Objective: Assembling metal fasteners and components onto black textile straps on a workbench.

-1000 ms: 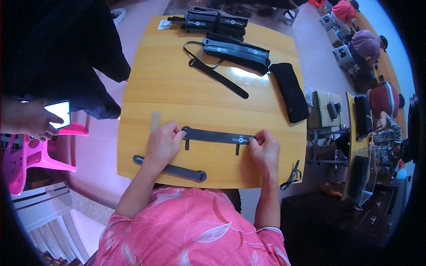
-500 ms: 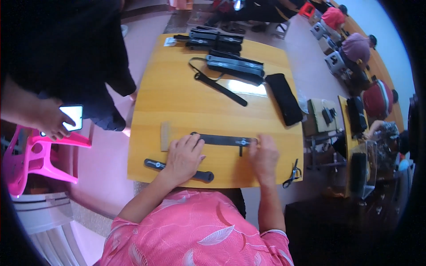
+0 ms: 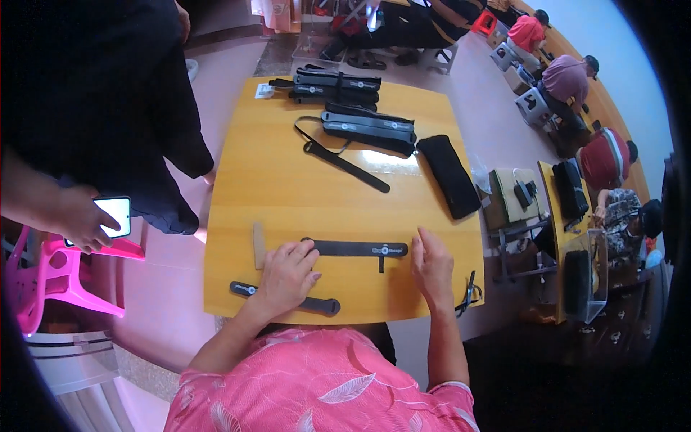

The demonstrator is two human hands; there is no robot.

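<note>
A flat black strap (image 3: pixel 360 249) lies across the near part of the wooden table (image 3: pixel 288 180). My left hand (image 3: pixel 288 273) rests palm down on its left end, fingers spread. My right hand (image 3: pixel 432 266) lies flat on the table just right of the strap's right end, apart from it. A second black strap (image 3: pixel 245 290) lies closer to me, partly hidden under my left hand. A small tan wooden piece (image 3: pixel 258 245) sits left of my left hand.
Stacked black straps (image 3: pixel 338 83), a long black strap (image 3: pixel 345 162) and a black pouch (image 3: pixel 448 175) lie on the far half. Scissors (image 3: pixel 469 291) hang at the right edge. A person in dark clothes with a phone (image 3: pixel 115 216) stands left by a pink stool (image 3: pixel 50 281).
My left hand moved slightly along the strap's left end. My right hand came off the strap's right end and now lies just beside it.
</note>
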